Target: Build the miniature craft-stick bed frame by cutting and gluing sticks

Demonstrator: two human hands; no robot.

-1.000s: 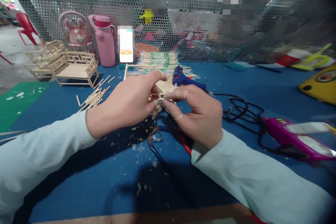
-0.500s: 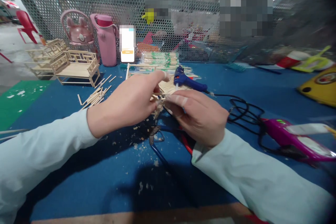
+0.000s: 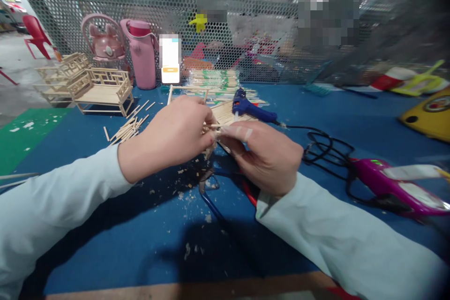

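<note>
**Partly built stick frame held between two bare hands above a blue worktop.**

The pale wooden stick frame (image 3: 215, 126) lies near the middle of the view, between the hands and above the worktop (image 3: 133, 243). Its exposed thin sticks have their long axis running left to right, nearly level, with the right-hand ends directed at the right fingertips. Beyond the left hand, thin pieces rise at a slight tilt; whether they belong to the same frame cannot be told.

The left hand (image 3: 168, 131) is curled palm-down, its thumb and fingers nearly closed around the frame; the fingers largely conceal the grasped part. The right hand (image 3: 269, 157) is drawn into a narrow pinch, thumb and forefinger closed on the frame's right end, with pale wrappings on the forefinger.

Just beyond the fingertips, a blue glue gun (image 3: 255, 110) rests on a layer of flat-laid sticks (image 3: 225, 111); its black cable (image 3: 328, 146) coils to the right. Blue-handled pliers (image 3: 208, 185) lie below the hands among pale scraps. Loose short sticks (image 3: 131, 131) are scattered left of the left hand, in front of a finished-looking miniature bench (image 3: 101, 93). A pink bottle (image 3: 143, 58) and a lit phone (image 3: 170, 63) stand behind.
</note>
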